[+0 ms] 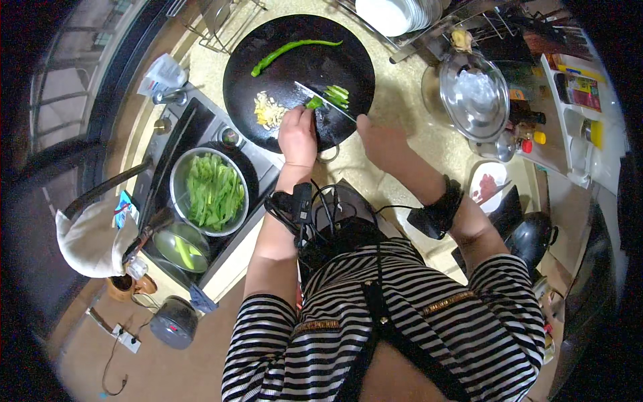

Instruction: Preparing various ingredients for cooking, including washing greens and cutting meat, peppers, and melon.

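Observation:
On a round black cutting board [301,45], my right hand [374,140] grips a kitchen knife [326,102] at its near right end; the handle is hidden in the fist. The blade runs diagonally beside a short piece of green pepper [314,102]. My left hand [298,134] has its fingertips on the near end of that piece, just left of the blade. Cut green pepper pieces [336,96] lie to the blade's right. Chopped garlic [270,110] is heaped left of my left hand. A long whole green pepper [294,50] rests across the board's far part.
To the left, a metal bowl of leafy greens [215,191] and a glass bowl with green pieces [182,247] stand on the cooktop. A glass lid [474,95] is at the right, with a white plate of meat [487,187] nearer me. Stacked plates [397,15] occupy the far rack.

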Available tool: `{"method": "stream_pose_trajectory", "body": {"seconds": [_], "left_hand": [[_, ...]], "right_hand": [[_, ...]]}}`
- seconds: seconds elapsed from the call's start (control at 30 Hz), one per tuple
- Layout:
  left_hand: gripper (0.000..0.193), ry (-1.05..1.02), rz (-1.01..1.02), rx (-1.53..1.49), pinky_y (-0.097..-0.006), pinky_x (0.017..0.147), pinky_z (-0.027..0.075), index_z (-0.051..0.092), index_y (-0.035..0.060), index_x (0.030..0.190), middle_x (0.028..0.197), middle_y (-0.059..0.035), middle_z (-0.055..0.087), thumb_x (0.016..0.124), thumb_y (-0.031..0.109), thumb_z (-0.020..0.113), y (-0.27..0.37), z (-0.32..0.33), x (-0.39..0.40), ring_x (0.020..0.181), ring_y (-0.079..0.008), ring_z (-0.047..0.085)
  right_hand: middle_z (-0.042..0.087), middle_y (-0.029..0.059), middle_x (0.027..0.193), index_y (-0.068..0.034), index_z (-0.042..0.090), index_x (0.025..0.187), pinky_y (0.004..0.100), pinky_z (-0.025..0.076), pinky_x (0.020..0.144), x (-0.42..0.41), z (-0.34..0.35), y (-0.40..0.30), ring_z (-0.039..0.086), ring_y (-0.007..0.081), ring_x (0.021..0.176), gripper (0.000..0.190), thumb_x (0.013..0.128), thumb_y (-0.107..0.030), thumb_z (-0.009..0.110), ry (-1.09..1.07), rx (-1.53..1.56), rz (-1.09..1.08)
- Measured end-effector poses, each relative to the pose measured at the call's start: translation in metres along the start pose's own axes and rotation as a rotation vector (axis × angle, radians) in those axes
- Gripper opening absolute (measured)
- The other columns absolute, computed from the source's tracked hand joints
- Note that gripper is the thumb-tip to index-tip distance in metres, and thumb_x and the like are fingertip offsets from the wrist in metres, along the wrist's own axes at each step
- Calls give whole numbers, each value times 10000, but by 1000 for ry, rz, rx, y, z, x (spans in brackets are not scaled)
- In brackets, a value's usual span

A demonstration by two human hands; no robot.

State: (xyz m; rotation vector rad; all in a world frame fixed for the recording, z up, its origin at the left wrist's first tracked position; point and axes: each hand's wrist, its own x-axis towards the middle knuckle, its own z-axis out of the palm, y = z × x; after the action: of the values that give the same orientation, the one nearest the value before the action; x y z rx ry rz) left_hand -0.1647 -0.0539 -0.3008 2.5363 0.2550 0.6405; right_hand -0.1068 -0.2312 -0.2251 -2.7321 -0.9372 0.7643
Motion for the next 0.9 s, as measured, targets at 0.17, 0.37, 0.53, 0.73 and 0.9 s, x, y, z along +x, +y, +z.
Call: {"method": "stream_pose_trajectory", "body": {"seconds": [0.17, 0.37, 0.53, 0.73, 0.9], "left_hand": [[211, -92, 44, 36, -364, 770, 469, 646, 34, 906, 948, -113, 613, 717, 40, 552, -2, -5, 1, 877, -287, 568], [229, -61, 105, -38, -374, 785, 469, 635, 18, 907, 962, -106, 611, 698, 30, 541, 3, 2, -2, 885, -283, 565], [210, -50, 138, -116, -364, 772, 473, 629, 12, 895, 956, -105, 603, 703, 24, 547, 7, 14, -5, 886, -286, 558], [148, -43, 92, -97, -374, 734, 471, 622, 37, 875, 923, -113, 598, 728, 50, 620, 1, 17, -5, 844, -299, 561], [157, -64, 81, -117, -387, 769, 451, 617, 36, 863, 902, -113, 588, 706, 46, 607, 5, 17, -3, 859, -297, 546]], "right_hand": [[608, 194, 702, -50, 418, 1008, 494, 470, 566, -2, -21, 7, 617, 381, 649, 187, 822, -48, 439, -54, -44, -72], [610, 161, 720, -37, 474, 1056, 448, 482, 576, -15, -7, 30, 613, 353, 675, 257, 801, -61, 459, 94, -135, -179], [611, 170, 852, -42, 459, 1189, 449, 480, 668, -5, -13, 0, 614, 333, 794, 389, 802, -81, 477, -185, -120, 33], [606, 225, 800, -21, 483, 968, 500, 481, 620, -3, 4, 32, 620, 386, 737, 161, 813, -50, 448, 301, -145, -236], [613, 198, 811, -29, 476, 979, 483, 484, 609, -13, -9, 9, 621, 377, 736, 163, 824, -79, 461, -63, -131, -83]]}}
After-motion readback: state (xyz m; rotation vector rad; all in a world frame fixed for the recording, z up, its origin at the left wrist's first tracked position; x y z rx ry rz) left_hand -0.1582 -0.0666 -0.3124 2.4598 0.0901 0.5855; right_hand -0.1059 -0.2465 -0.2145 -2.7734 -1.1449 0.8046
